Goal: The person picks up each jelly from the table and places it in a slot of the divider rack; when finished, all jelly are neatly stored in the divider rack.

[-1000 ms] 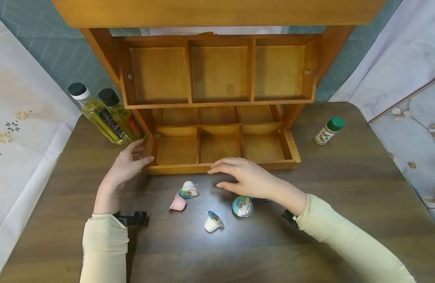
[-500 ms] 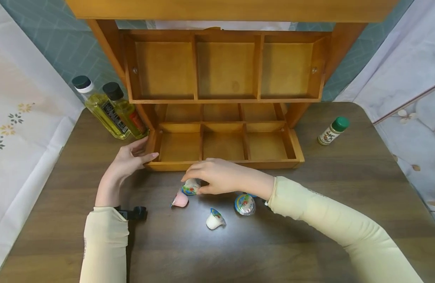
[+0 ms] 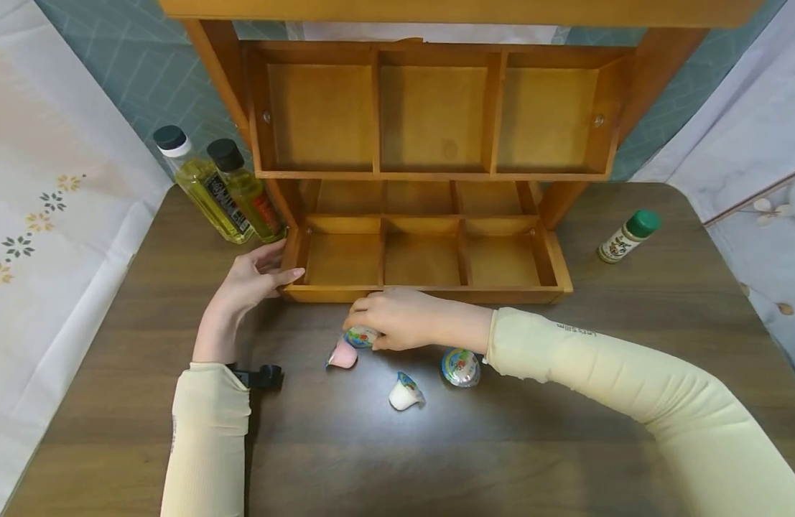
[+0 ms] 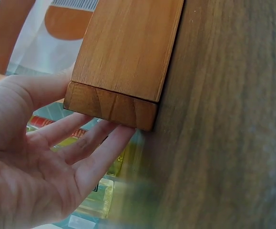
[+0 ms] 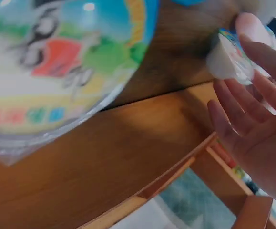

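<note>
In the head view my left hand (image 3: 248,282) grips the lower left corner of the wooden shelf (image 3: 426,294), thumb over the side wall. The left wrist view shows that hand (image 4: 47,152) with extended fingers against the end of the wood (image 4: 121,43). My right hand (image 3: 403,317) holds a small white cup with a printed lid (image 3: 361,337), its body mostly hidden; in the right wrist view thumb and fingers surround the cup (image 5: 221,59). Touching or very near it lies a pink cup (image 3: 342,355). A white cup (image 3: 405,393) lies nearer the front, and a lid-up cup (image 3: 460,368) lies beneath the right forearm.
Two yellow oil bottles (image 3: 212,194) (image 3: 248,194) stand left of the shelf. A green-capped shaker (image 3: 628,237) stands to its right. The upper tray (image 3: 429,175) overhangs the back of the lower one. A large printed lid (image 5: 71,62) fills the right wrist view's upper left.
My right hand has moved left from above the table to the white cup and closed round it. My left hand stays at the shelf corner. The head view has shifted slightly.
</note>
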Demonstrator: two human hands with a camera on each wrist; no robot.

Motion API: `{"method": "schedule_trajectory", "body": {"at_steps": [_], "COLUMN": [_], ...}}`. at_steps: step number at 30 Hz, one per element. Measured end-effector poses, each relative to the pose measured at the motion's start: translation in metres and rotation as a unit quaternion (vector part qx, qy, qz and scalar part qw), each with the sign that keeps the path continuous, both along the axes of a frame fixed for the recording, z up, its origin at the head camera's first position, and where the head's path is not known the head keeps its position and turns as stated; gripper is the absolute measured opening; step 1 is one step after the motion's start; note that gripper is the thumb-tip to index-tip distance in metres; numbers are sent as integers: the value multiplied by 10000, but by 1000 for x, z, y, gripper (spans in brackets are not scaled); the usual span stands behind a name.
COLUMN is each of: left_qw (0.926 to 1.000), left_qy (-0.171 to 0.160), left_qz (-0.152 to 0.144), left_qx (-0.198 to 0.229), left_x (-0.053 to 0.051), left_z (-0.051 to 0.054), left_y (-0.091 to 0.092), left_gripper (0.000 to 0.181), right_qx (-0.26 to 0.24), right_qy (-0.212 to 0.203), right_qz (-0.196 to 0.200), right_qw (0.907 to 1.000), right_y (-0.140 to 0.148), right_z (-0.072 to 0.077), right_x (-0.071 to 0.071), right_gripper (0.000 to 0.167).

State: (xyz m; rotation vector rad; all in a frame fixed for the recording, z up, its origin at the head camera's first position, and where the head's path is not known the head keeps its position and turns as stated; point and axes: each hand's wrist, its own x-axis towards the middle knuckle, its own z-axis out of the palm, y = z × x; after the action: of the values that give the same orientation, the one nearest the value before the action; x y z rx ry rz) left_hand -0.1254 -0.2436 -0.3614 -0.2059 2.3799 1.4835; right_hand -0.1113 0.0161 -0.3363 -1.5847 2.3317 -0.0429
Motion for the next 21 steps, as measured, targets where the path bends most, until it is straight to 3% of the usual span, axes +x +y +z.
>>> {"method": "schedule_trajectory", "body": {"at_steps": [7, 14, 21], "left_qw": [10000, 10000, 10000], "left_qy": [2, -57, -65], "left_qz": [-15, -18, -21], "left_qx": [-27, -37, -20], "left_x": [-2, -2, -1], "left_z": [2, -1, -3], "left_y": [2, 0, -1], "left_gripper": [78, 79, 78], "right_qx": [-70, -195, -106], "right_qy": [404, 186, 367], "right_qz": [224, 232, 429], "right_qw": [9989, 9994, 9983], "right_y": [0, -1, -1], "right_z": [-7, -9, -11], "right_x": [-3, -6, -9], "right_gripper": [45, 47, 47]}}
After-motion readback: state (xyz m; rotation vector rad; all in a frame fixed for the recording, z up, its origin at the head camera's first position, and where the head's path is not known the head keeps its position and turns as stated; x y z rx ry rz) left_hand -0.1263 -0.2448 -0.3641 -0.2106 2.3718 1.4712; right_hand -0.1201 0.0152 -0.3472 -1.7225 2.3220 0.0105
